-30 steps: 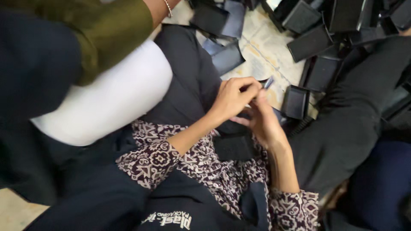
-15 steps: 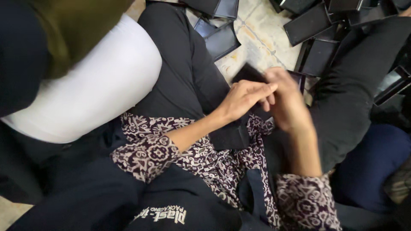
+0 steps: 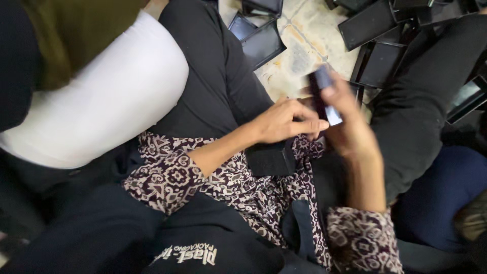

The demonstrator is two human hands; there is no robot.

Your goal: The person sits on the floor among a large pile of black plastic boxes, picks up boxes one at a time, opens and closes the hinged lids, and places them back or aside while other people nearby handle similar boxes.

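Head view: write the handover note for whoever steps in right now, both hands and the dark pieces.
Right hand: raised and motion-blurred, gripping a small dark flat rectangular piece held upright.
Left hand: fingertips pinched at the lower end of that same piece.
A black box-shaped block rests on the lap just below the left hand.
Many shallow black rectangular trays lie scattered on the pale tiled floor ahead, none stacked neatly.
Done: one piece picked up and in hand.
Left: cannot tell how the piece is being fitted; the floor trays lie untouched.
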